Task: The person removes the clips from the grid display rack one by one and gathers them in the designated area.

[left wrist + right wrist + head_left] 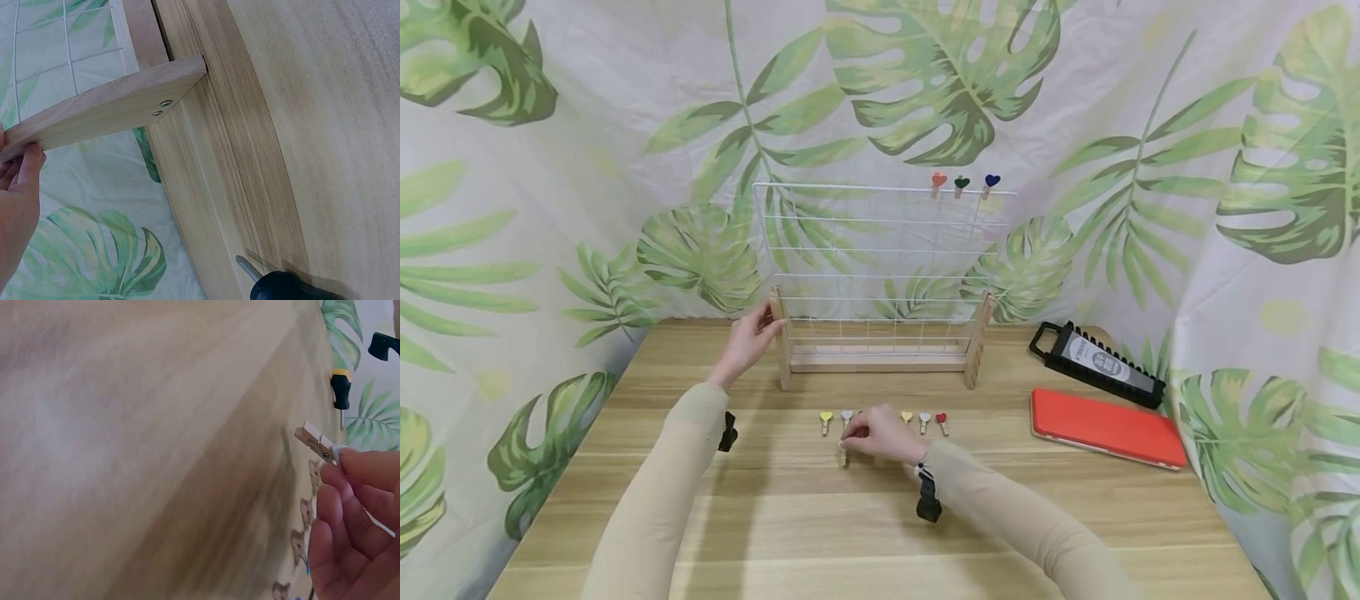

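My left hand (751, 337) grips the upper end of the left wooden post (106, 103) of a white wire grid rack (880, 275). In the right wrist view, my right hand (359, 515) pinches a small wooden clothespin (317, 442) between thumb and index finger. A bit of white shows at its pinched end, mostly covered by the fingertips. Behind that hand runs a row of heart-topped clothespins, including a yellow one (826, 422), a white one (924, 422) and a red one (943, 423); the hand hides part of the row. Orange (937, 183), green (961, 186) and blue (990, 185) heart clothespins sit on the grid's top wire.
A black-framed grater-like tool (1101, 362) and a flat red case (1105, 427) lie on the right of the wooden table (805, 533). A screwdriver (341, 390) with a dark handle lies on the left side. Leaf-patterned cloth (602, 167) hangs around the table.
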### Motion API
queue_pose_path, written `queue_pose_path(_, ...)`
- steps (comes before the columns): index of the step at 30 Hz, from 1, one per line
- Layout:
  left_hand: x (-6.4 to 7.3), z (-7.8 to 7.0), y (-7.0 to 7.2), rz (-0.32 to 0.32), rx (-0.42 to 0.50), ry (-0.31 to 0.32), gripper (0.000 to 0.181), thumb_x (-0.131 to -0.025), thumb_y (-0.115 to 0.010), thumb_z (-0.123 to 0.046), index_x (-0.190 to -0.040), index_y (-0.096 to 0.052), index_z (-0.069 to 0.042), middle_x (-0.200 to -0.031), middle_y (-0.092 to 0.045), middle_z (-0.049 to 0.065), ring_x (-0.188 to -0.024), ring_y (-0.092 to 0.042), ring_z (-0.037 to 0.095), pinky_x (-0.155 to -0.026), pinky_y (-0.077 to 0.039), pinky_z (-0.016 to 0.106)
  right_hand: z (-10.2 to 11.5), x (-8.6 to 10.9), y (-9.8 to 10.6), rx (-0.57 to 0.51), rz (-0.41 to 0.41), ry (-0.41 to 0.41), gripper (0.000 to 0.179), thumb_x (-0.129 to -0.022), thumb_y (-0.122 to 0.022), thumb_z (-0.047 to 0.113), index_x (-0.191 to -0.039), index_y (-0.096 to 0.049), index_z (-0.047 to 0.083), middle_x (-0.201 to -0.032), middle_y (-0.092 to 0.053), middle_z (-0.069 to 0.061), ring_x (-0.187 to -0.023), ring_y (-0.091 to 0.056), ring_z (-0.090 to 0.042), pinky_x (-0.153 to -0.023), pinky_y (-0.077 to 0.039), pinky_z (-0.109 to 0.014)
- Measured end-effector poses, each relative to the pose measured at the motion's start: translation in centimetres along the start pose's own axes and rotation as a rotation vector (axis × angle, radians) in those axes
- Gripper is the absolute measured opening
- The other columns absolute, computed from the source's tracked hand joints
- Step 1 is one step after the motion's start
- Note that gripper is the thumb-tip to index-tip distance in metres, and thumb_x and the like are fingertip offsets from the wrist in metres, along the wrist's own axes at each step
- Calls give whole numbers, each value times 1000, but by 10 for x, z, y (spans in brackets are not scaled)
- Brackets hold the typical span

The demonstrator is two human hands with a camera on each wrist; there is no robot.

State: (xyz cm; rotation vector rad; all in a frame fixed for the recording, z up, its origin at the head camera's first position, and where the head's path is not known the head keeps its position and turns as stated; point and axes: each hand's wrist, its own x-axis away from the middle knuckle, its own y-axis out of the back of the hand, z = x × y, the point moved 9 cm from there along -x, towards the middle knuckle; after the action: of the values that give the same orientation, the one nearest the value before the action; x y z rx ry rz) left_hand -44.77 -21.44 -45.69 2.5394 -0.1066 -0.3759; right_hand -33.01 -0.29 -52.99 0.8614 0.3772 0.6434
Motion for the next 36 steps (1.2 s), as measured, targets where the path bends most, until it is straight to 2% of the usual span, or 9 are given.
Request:
queue_pose_path(5, -1, -2, 1, 2, 2, 1, 47, -104, -52, -22, -141, -45, 6, -138, -53, 31, -132, -51, 43, -110, -48, 52, -6, -6, -10, -40, 19, -78, 9, -91, -74, 23, -93, -79, 16, -85, -77, 5, -67, -57, 6, -62, -49, -10)
queue_pose_path(8, -2, -2, 1, 4, 7, 2, 46, -104, -53, -22, -140, -45, 6, -138, -54, 31, -132, -51, 43, -110, -48, 51, -10, -10, -15, -101, 37, -125, 10, -91, -72, 22, -94, -79, 15, -83, -77, 4, -65, -59, 4, -58, -49, -11)
queue_pose_path(14, -1, -1, 0, 12, 12, 7, 50, -104, -53, -22, -145, -42, 5, -140, -52, 31, -133, -50, 43, -111, -47, 51, -12, -14, -26, -253, 83, -174, 12, -92, -71, 18, -93, -79, 9, -81, -77, -2, -65, -70, -8, -56, -57, -17)
queue_pose_path(18, 0, -1, 0, 11, 12, 12, 51, -104, -51, -22, -146, -40, 6, -141, -51, 32, -134, -49, 44, -111, -46, 52, -13, -16, -30, -312, 86, -186, 12, -92, -71, 15, -93, -78, 6, -82, -77, -5, -65, -72, -12, -58, -60, -20)
queue_pose_path(28, -1, -2, 1, 14, 25, 7, 52, -104, -52, -20, -147, -38, 6, -142, -50, 32, -135, -49, 44, -112, -46, 52, -9, -16, -28, -227, 68, -206, 9, -91, -73, 16, -90, -77, 9, -81, -76, -3, -63, -67, -11, -53, -52, -14)
queue_pose_path(36, 1, -1, 0, 22, 17, 18, 56, -104, -52, -21, -150, -34, 6, -144, -48, 32, -135, -48, 44, -112, -46, 51, -3, -14, -15, -84, 26, -147, 8, -90, -74, 17, -89, -77, 10, -82, -76, -1, -62, -57, 4, -59, -50, -11)
